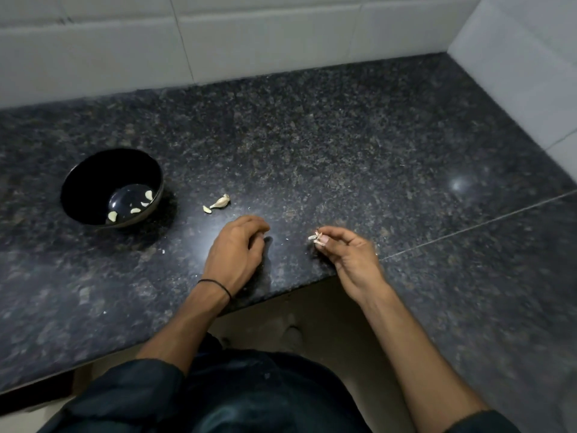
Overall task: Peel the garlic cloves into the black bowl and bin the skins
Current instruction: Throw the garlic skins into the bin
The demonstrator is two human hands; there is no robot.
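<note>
The black bowl already has a few peeled cloves in it. One unpeeled clove waits on the counter, just past the left hand. That hand is curled; I can't tell what's inside. The right hand pinches skins, not binned yet.

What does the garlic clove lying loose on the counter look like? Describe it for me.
Start at the black bowl on the dark counter. Just right of it lies the garlic clove. Unlike the small chip beside it, it is bigger, with a tapering tail.
</note>
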